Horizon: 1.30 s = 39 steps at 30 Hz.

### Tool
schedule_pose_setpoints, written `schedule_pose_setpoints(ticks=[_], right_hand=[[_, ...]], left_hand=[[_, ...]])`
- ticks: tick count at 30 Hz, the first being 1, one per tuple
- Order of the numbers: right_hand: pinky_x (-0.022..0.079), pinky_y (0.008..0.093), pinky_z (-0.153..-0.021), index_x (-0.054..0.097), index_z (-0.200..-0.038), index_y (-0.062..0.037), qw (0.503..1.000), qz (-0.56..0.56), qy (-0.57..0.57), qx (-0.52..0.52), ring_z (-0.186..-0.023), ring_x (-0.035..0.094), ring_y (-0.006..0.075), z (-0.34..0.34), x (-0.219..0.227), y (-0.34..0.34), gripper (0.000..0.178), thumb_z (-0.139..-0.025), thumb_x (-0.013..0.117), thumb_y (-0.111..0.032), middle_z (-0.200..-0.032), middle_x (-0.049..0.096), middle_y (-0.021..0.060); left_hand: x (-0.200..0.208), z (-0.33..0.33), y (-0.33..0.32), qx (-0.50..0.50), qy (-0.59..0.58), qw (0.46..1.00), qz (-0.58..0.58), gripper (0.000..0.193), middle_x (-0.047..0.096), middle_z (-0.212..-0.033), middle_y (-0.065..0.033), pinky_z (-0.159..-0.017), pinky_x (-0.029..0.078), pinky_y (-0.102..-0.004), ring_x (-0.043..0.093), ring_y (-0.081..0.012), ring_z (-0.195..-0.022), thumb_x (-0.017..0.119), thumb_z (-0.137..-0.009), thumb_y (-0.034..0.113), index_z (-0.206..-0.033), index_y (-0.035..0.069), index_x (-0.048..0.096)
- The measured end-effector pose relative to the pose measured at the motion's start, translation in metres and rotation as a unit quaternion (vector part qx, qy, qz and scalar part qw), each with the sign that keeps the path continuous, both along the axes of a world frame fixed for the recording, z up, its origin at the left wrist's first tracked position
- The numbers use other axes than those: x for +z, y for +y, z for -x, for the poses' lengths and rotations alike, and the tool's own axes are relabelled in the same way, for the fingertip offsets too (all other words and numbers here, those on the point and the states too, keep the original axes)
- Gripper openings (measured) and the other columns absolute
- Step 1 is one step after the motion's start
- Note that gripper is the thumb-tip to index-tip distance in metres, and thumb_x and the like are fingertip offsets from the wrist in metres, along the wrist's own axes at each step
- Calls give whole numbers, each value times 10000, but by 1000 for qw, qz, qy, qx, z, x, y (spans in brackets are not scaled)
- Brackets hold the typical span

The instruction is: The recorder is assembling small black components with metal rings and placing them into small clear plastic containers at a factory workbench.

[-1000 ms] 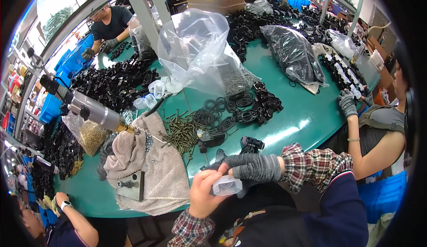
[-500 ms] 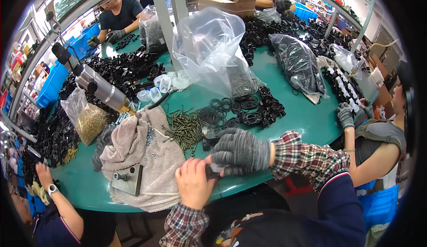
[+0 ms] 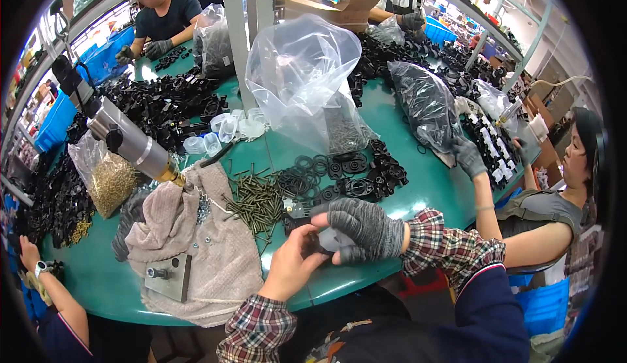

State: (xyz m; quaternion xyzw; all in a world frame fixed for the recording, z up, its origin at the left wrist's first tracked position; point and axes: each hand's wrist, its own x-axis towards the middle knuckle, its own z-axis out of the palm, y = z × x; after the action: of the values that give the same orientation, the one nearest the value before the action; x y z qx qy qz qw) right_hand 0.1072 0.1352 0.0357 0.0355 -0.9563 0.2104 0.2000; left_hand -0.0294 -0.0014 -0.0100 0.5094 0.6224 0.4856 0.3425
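Note:
My bare left hand (image 3: 292,263) is curled, its thumb and fingers pinching a small dark part (image 3: 313,244). Close against it, my right hand (image 3: 369,231) wears a grey knitted glove with bare fingertips. Between the right thumb and fingers sits a small translucent grey piece (image 3: 333,239); whether it is joined to the dark part I cannot tell. Just beyond the hands lies a black block-like part (image 3: 297,214). Long brass-coloured screws (image 3: 258,199) are heaped to the left of it, with black rings (image 3: 304,173) and black plastic housings (image 3: 356,183) behind.
A beige cloth (image 3: 215,265) bears a metal fixture block (image 3: 171,278). Above it hangs a power screwdriver (image 3: 140,144). Bags of small fasteners (image 3: 112,183) and screws (image 3: 346,131) stand behind. A co-worker's gloved hand (image 3: 469,157) is by a black-filled bag (image 3: 424,101) at right.
The view has shifted slightly. My left fingers have gone from lying over the part to curling round it, showing a gap. The right-hand co-worker's gloved hand has moved to the black-filled bag.

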Motion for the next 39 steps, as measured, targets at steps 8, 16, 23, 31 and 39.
schedule_pose_setpoints(ticks=[8, 16, 23, 31, 39], right_hand=[[425, 375, -832, 423, -1208, -22, 952, 302, -11, -56, -985, 519, 301, 28, -5, 0, 589, -804, 540, -434, -1099, 504, 163], [410, 425, -839, 395, -1240, -36, 978, 94, 98, 160, -980, 505, 330, 51, -16, 13, 699, -799, 454, -575, -1116, 484, 187], [319, 520, -899, 406, -1237, -126, 963, 2, 93, 251, -999, 481, 326, 63, -20, 5, 697, -772, 405, -644, -1152, 463, 193], [309, 528, -905, 429, -1194, -140, 969, -53, 76, 227, -1010, 473, 321, 48, -6, -1, 737, -699, 471, -684, -1157, 464, 184], [422, 418, -805, 428, -1240, -103, 987, -64, 133, -65, -984, 502, 338, -75, 38, 38, 656, -750, 575, -514, -1187, 469, 163]], left_hand=[[-12, 1, 9, -3, 7, 1000, 7, 492, 603, -900, -154, -693, 481, -342, 605, -285, -831, 670, -701, 126, -1135, 64, 446], [-18, 13, 13, -72, 31, 991, 108, 434, 591, -1000, -119, -757, 468, -309, 595, -263, -867, 610, -736, 100, -1131, 15, 453], [-33, 17, 16, -41, 191, 974, -112, 515, 585, -968, -130, -768, 456, -367, 571, -300, -884, 658, -705, 188, -1164, 83, 450], [-25, -4, 10, -34, 426, 899, -89, 525, 536, -1085, -140, -857, 405, -367, 522, -262, -1009, 675, -690, 180, -1155, 49, 470], [2, -24, -23, 134, 363, 921, -46, 590, 509, -1098, -129, -816, 413, -383, 508, -302, -975, 694, -617, 131, -1160, 99, 466]])
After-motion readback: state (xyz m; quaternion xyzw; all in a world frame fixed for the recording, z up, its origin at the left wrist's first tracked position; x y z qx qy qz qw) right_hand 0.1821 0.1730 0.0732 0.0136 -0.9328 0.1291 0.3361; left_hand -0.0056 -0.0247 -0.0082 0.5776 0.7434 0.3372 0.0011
